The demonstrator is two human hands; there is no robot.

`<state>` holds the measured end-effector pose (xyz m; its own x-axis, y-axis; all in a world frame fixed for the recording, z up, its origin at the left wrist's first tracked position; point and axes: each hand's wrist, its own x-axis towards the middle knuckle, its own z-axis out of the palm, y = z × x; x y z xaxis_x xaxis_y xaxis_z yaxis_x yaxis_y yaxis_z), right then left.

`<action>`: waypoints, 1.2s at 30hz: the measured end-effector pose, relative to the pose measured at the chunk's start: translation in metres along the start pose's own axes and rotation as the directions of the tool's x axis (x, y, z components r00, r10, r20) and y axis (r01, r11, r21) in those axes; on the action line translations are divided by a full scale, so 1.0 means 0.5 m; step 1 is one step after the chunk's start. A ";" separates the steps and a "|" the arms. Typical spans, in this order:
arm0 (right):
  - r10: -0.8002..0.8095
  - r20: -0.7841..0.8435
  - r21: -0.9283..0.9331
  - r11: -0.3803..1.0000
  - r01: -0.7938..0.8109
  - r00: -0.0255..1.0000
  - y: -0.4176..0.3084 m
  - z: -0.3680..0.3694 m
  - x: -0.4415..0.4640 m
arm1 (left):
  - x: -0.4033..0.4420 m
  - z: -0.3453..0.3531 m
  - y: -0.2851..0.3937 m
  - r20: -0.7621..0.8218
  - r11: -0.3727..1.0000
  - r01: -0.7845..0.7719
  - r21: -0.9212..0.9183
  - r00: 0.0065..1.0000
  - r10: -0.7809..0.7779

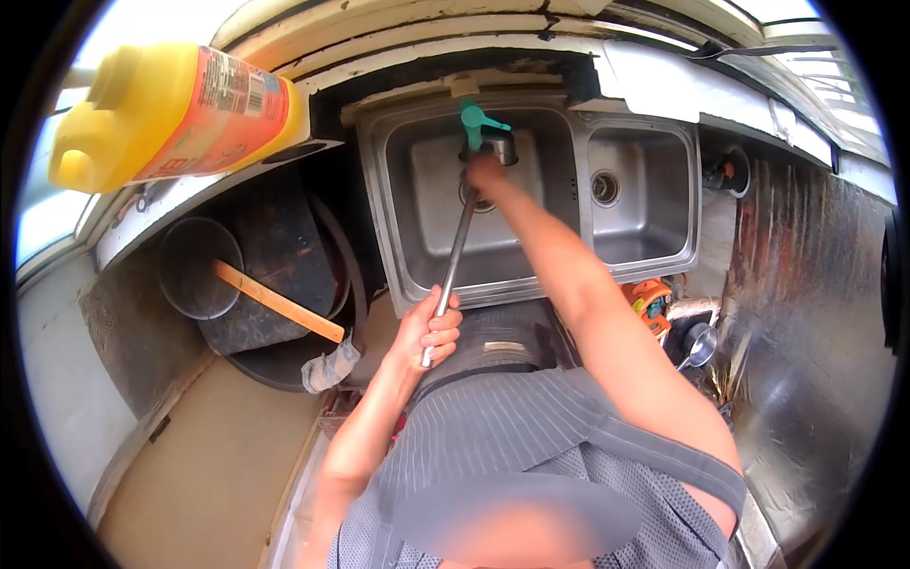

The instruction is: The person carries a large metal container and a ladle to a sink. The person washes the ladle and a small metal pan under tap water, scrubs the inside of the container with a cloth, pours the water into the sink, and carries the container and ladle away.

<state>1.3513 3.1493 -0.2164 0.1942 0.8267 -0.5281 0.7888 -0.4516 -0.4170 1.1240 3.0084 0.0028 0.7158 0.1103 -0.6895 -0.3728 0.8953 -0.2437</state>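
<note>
A worn kitchen by the window

I'd call this a kitchen: my feed shows a two-bowl steel sink (581, 218) with a green-handled tap (474, 119), a small metal pan (701, 343), and a big yellow bottle (171, 119) beside the window. Home or commercial, I can't tell.

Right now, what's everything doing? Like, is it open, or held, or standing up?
Left hand: closed around the metal rod.
Right hand: closed around the rod's far end.
Metal rod: held, slanting over the sink's rim.
Green tap: can't tell if running.
Yellow bottle: standing upright.
Wooden stick: lying aslant.
Grey cloth: crumpled.
</note>
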 end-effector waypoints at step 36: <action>0.453 0.007 0.993 0.104 -0.060 0.891 0.052 0.035 -0.040 | 0.031 0.051 -0.002 0.030 0.996 -0.069 -0.048 0.997 0.071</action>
<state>1.3578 3.1150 -0.2294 0.5268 0.5298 -0.6647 -0.5088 -0.4298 -0.7459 1.1505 3.0200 0.0097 0.7050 0.1862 -0.6843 -0.4493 0.8639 -0.2278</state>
